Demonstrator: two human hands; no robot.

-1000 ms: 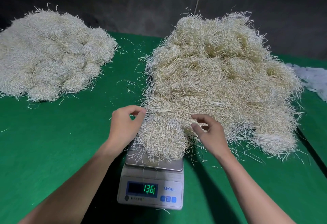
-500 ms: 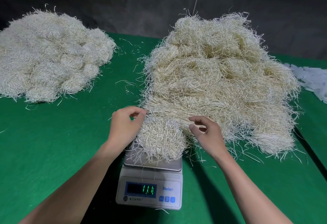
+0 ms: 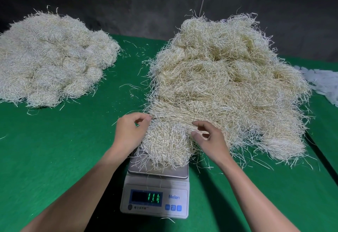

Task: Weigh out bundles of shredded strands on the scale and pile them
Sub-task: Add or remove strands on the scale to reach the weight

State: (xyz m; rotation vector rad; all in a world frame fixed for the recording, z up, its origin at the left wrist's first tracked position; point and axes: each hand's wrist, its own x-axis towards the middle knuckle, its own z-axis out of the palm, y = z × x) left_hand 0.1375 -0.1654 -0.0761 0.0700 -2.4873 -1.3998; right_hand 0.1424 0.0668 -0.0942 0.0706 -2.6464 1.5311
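A white scale (image 3: 155,193) sits on the green table, and its display reads 11.4. A fluffy bundle of pale strands (image 3: 164,145) lies on its steel pan and overhangs the edges. My left hand (image 3: 130,132) is at the bundle's upper left side, its loosely curled fingertips touching the strands. My right hand (image 3: 210,140) is at the bundle's right side, thumb and fingers pinching a few strands. Right behind the scale a big loose heap of strands (image 3: 228,78) touches the bundle. A pile of rounded bundles (image 3: 51,59) lies at the far left.
The green table top (image 3: 54,149) has stray strands scattered between the two heaps. Some white translucent pieces (image 3: 323,83) lie at the right edge. A dark gap (image 3: 321,156) runs along the table's right side. A dark wall stands behind.
The scale reading dropped from 13.6 to 11.4 and has stayed there. Both hands have stayed beside the bundle, with only small finger movements.
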